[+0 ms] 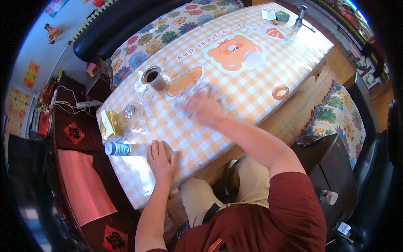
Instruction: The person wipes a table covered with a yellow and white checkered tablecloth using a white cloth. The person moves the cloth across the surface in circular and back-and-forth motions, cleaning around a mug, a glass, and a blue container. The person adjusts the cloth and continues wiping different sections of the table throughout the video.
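Observation:
My right hand (204,108) presses a greyish cloth (201,89) against the checked tablecloth (239,94), near the middle of the table. Both hand and cloth are blurred, and the cloth's full shape is partly hidden by the hand. My left hand (161,160) rests palm down on the tablecloth close to the near edge, fingers spread, holding nothing. Left of it lies a blue and white canister (117,148). Beyond the left hand are clear glass vessels (135,116). A metal-rimmed pot with dark liquid (154,78) stands past them, to the left of the cloth.
A gold tissue box (110,126) sits at the table's left end. At the far end are a dark bottle (301,15) and a green packet (282,15). A floral-covered sofa (151,37) lines the far side. Right of me, a jar (329,197) stands on a dark cabinet (338,176).

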The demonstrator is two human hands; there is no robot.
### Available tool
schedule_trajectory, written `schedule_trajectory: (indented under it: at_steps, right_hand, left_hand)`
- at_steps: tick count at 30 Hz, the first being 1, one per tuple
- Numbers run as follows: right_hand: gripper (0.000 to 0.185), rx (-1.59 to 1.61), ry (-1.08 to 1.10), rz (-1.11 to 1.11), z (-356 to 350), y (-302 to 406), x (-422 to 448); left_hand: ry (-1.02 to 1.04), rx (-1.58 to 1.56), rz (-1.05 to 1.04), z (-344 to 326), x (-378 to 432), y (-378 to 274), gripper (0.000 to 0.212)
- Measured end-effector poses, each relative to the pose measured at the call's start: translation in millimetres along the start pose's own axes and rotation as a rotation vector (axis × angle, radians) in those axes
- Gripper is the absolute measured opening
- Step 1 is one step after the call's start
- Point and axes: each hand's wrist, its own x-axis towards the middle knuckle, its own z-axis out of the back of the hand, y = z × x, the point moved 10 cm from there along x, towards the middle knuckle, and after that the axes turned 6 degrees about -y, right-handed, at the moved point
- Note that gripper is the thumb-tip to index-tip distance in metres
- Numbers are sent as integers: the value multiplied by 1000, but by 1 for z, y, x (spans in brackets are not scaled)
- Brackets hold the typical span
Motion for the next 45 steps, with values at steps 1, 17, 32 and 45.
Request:
schedule_trajectory:
  at_steps: [1, 17, 32, 45]
  right_hand:
    - [43, -84, -38, -140, 14, -44, 13]
    - [34, -9, -138, -38, 12, -87, 111]
    - [33, -284, -132, -371, 9, -163, 72]
    - [33, -396, -338, -632, 126, -315, -80]
  left_hand:
    - [7, 4, 5, 1, -1, 0, 60]
    - [93, 21, 16, 1, 1, -2, 65]
    - [55, 16, -40, -1, 4, -9, 65]
    - [23, 13, -24, -2, 1, -5, 63]
